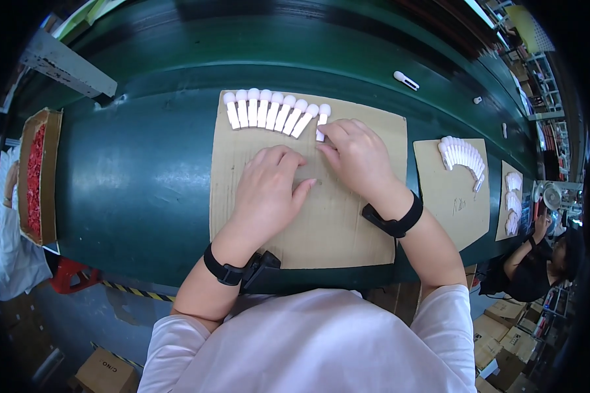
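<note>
A brown cardboard sheet (347,242) lies on the green bench in front of me. Along its far edge, several white stick-shaped pieces with round pale heads (262,108) are fanned side by side in a row. At the right end of that row, my right hand (360,157) has thumb and fingertips closed on one more such piece (322,116), its round head pointing away from me. My left hand (267,187) hovers over the middle of the sheet, fingers bent and thumb apart, with nothing visible between them. Black straps circle both wrists.
To the right, a second cardboard sheet (449,190) carries an arc of similar pieces, and a third sheet (505,226) lies beyond. A loose piece (406,80) rests farther back. At left stand a box of red bits (56,183) and a metal post (69,65). People sit at both sides.
</note>
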Motion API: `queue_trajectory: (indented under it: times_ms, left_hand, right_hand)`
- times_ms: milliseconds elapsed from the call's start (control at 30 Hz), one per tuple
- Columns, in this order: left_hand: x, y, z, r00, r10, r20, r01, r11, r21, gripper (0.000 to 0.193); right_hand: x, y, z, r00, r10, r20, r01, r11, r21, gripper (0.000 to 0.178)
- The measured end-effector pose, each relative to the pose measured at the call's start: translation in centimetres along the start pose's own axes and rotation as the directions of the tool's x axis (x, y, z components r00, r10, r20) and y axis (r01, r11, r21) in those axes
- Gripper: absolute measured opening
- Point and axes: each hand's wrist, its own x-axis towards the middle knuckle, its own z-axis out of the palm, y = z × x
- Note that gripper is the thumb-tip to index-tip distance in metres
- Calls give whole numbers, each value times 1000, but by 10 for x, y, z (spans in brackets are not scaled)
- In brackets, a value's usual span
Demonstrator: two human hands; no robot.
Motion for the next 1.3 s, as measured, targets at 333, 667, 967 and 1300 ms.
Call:
queue_trajectory:
  times_ms: [333, 667, 967, 1300]
  left_hand:
    - [-1, -1, 2, 997, 28, -75, -26, 999, 22, 24]
    - [0, -3, 3, 997, 26, -72, -24, 999, 22, 24]
    - [-3, 9, -12, 993, -90, -71, 55, 920, -388, 20]
    - [-7, 12, -18, 968, -153, 198, 250, 528, -812, 21]
  right_hand:
    - [34, 99, -29, 961, 260, -95, -273, 947, -171, 28]
    - [52, 178, -23, 804, 594, 5, -587, 796, -147, 27]
    - [3, 17, -54, 973, 228, -16, -200, 882, 426, 18]
    - [-34, -43, -53, 990, 89, -111, -27, 884, 467, 23]
